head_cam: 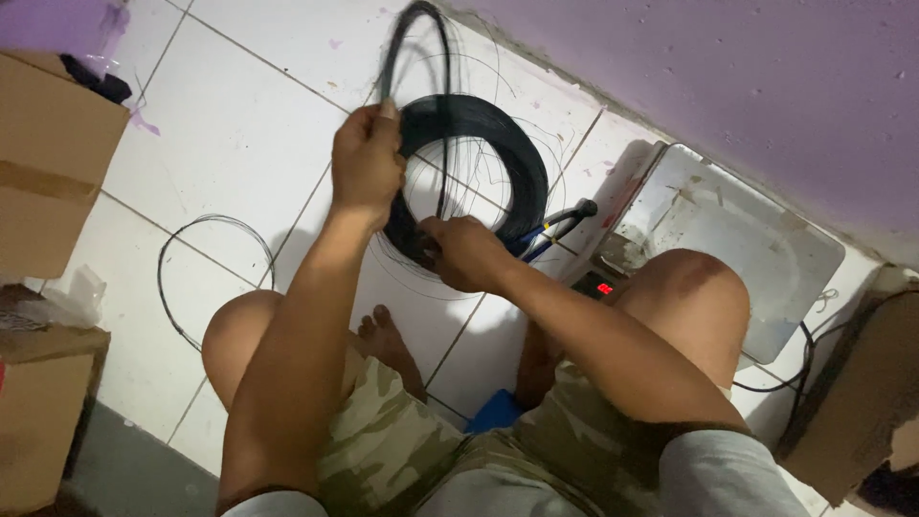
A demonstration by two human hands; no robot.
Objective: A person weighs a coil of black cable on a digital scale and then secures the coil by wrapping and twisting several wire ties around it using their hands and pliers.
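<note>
Black wire coil (498,153), thick, fraying; left hand (367,163) grips strands, right hand (466,251) pinches its rim.

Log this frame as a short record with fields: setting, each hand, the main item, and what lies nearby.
setting: person seated on white tiled floor beside a purple wall
left hand: raised, gripping a bundle of thin black wire strands
right hand: on the lower edge of the black wire coil
coil: lying on the floor in front of the knees
nearby: weighing scale at right, loose wire loop at left, cardboard boxes on both sides
</note>
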